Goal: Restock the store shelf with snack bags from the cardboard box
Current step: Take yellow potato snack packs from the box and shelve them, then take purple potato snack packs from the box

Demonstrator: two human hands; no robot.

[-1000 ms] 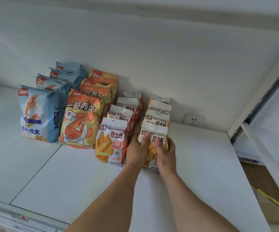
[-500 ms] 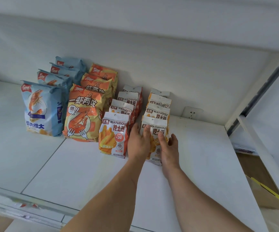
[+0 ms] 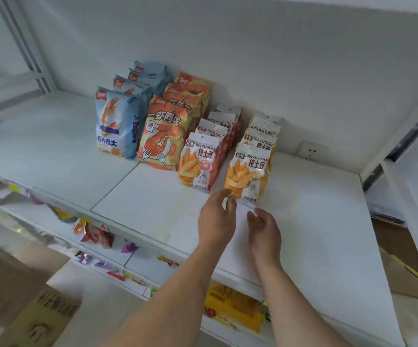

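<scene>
Four rows of snack bags stand on the white shelf [image 3: 328,221]. The front yellow potato-stick bag [image 3: 249,171] stands upright at the head of the right row. My left hand [image 3: 216,219] and my right hand [image 3: 264,229] hover just in front of it, both empty with relaxed fingers, clear of the bag. To its left stand the orange-red potato-stick bags [image 3: 199,162], the orange shrimp-snack bags [image 3: 164,135] and the blue shrimp-chip bags [image 3: 114,123]. A cardboard box [image 3: 35,314] sits on the floor at lower left.
The shelf's front edge [image 3: 117,222] runs below my wrists, with lower shelves of mixed snacks [image 3: 92,232] under it. A wall socket [image 3: 310,151] sits at the shelf's back right. Another cardboard flap [image 3: 408,279] lies at far right.
Both hands have let go of the front yellow bag and drawn back toward me. The bag stays standing. The view has tilted down, showing lower shelves and the box.
</scene>
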